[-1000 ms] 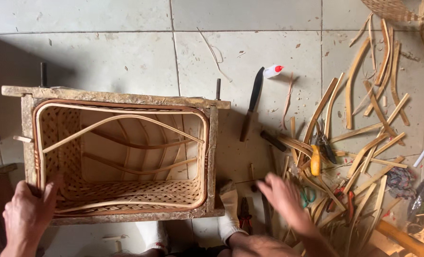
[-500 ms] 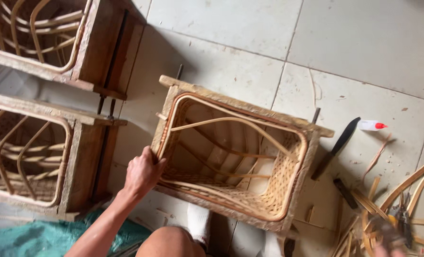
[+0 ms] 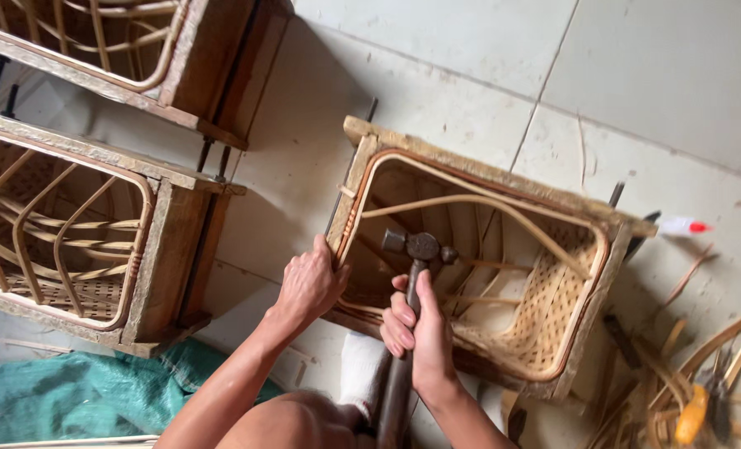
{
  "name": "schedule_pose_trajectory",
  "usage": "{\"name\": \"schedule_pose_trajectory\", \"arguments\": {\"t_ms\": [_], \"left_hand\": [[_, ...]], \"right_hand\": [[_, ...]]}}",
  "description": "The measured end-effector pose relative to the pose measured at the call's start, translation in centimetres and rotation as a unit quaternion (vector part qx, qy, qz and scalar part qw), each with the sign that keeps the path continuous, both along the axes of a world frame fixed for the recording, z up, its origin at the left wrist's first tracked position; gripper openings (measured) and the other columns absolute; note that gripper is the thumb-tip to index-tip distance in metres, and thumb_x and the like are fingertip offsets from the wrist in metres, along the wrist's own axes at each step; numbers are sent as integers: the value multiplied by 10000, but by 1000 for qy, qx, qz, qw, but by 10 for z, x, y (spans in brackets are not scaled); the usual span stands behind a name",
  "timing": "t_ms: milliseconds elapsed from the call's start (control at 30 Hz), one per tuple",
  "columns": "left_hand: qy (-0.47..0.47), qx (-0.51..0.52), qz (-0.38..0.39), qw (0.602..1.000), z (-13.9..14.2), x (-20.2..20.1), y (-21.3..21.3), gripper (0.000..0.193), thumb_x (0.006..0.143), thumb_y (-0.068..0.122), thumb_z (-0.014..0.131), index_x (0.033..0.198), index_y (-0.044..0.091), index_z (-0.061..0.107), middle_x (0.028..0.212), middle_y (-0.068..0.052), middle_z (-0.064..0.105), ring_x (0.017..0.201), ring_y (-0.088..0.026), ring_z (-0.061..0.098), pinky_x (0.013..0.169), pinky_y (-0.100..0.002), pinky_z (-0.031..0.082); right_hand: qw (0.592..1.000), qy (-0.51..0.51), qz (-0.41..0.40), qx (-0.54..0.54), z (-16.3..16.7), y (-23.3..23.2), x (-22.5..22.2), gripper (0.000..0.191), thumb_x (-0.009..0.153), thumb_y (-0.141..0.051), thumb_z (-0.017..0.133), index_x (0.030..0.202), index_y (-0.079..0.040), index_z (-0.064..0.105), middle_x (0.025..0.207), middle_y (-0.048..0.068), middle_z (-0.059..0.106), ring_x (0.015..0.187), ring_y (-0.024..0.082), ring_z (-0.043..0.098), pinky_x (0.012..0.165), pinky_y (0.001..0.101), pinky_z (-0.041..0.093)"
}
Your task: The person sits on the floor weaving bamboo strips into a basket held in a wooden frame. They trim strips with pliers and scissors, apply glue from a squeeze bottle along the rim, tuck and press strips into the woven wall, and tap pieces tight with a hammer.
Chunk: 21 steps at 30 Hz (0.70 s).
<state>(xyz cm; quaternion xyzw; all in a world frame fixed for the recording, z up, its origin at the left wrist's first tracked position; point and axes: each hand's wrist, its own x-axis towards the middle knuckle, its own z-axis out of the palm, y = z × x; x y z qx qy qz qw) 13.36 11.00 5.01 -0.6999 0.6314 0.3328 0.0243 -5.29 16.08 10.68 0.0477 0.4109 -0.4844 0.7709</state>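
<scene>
A rattan basket sits inside a wooden box frame (image 3: 487, 179) on the tiled floor in front of me. My left hand (image 3: 311, 283) grips the frame's near left corner. My right hand (image 3: 420, 333) is closed around the handle of a hammer (image 3: 416, 249), whose dark metal head hovers over the basket's near left inside edge. A curved rattan strip (image 3: 503, 208) arches across the basket's opening. A foot in a white sock (image 3: 360, 374) rests by the frame's near side.
Two more wooden frames with rattan baskets (image 3: 79, 224) (image 3: 138, 50) stand to the left. A teal cloth (image 3: 71, 391) lies at the bottom left. Loose rattan strips and tools (image 3: 703, 391) lie at the right, with a dark blade and a white tube (image 3: 682, 225) beyond the frame.
My right hand has come from the rattan pile at the right with the hammer and now holds it over the basket. My view has swung left, showing the other frames.
</scene>
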Motion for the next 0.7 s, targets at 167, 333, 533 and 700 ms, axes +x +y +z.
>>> {"name": "schedule_pose_trajectory", "arguments": {"t_ms": [167, 333, 533, 700], "left_hand": [[5, -9, -2, 1000, -6, 2, 2, 444, 865, 308, 727, 997, -32, 474, 769, -283, 698, 754, -472, 693, 727, -548, 558], [2, -7, -2, 1000, -7, 1, 0, 435, 887, 303, 706, 1007, -36, 463, 744, -274, 693, 731, -469, 696, 715, -543, 571], [36, 0, 19, 999, -1, -2, -9, 671, 874, 280, 714, 1330, -73, 371, 882, -297, 694, 796, -479, 684, 696, -557, 553], [100, -170, 70, 978, -10, -17, -38, 629, 810, 197, 752, 1260, -86, 416, 980, -300, 664, 904, -481, 656, 742, -552, 542]], "right_hand": [[997, 11, 64, 37, -21, -7, 21, 470, 1051, -491, 435, 1034, -35, 544, 543, -58, 325, 381, 62, 290, 358, 249, 291], [997, 19, 67, 21, -31, -10, 20, 460, 1058, -480, 460, 1037, -30, 548, 544, -53, 322, 377, 48, 301, 344, 236, 292], [851, 418, 264, -176, -22, -38, -14, 465, 1026, -451, 395, 1014, -63, 650, 539, -60, 457, 373, 53, 430, 285, 246, 384], [673, 576, 317, -339, -13, -117, -29, 421, 1059, -382, 369, 1016, -47, 620, 495, -53, 470, 318, 72, 399, 257, 260, 325]]}}
